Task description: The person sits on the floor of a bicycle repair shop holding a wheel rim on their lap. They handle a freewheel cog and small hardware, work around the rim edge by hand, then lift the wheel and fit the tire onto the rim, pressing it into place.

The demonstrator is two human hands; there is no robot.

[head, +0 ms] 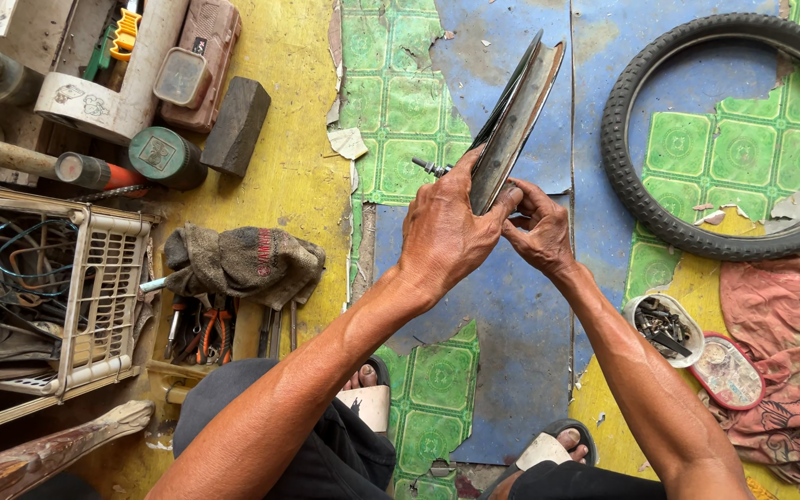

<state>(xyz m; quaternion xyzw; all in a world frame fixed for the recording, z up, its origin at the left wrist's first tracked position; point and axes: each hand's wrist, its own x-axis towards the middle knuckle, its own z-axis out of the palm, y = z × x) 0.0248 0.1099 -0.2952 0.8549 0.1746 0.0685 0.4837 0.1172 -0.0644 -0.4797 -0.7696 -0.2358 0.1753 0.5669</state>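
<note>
A flattened dark rubber inner tube (pixel 516 116) with a metal valve stem (pixel 430 168) stands edge-on above the floor in the middle of the view. My left hand (pixel 446 227) wraps around its lower end. My right hand (pixel 541 227) pinches the same end from the right side, fingers curled against the rubber. A black knobbly bicycle tyre (pixel 624 176) lies flat on the floor to the right, apart from both hands.
A white plastic crate (pixel 94 296) of cables stands at the left, with pliers (pixel 213 335) under a grey cloth (pixel 243 264) beside it. Cans, a wooden block (pixel 236 125) and tape lie upper left. A small tub of metal bits (pixel 662 326) and red cloth (pixel 780 370) lie lower right.
</note>
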